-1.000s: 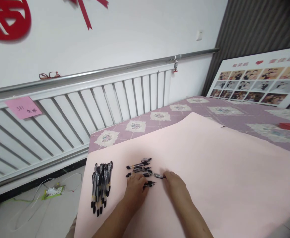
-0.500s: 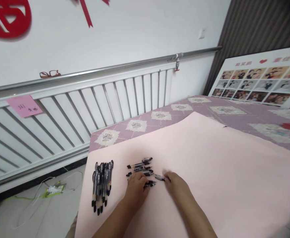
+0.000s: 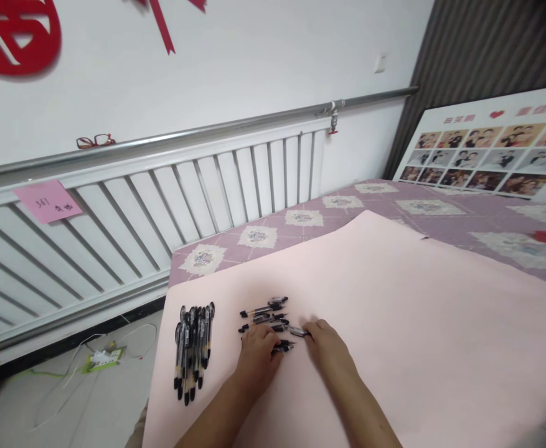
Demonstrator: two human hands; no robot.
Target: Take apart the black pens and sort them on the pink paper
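My left hand is closed over several black gel pens on the pink sheet, its fingers curled around at least one and partly hiding them. Some of these pens lie just beyond its fingers, pointing to the right with tips bare. A clear pen cap with a black end is pinched between the fingertips of my right hand. The cap meets the tip end of a pen held under my left hand; how far it covers the tip I cannot tell. Left of both hands lies a bundle of capped black pens.
A pink paper sheet covers much of the table, over a purple patterned tablecloth. Behind stands a white radiator with glasses on its pipe. A photo board leans at the right. A power strip lies on the floor.
My right hand has moved slightly left with the cap, bringing it up against the pen end by my left hand. My left hand has stayed in place.
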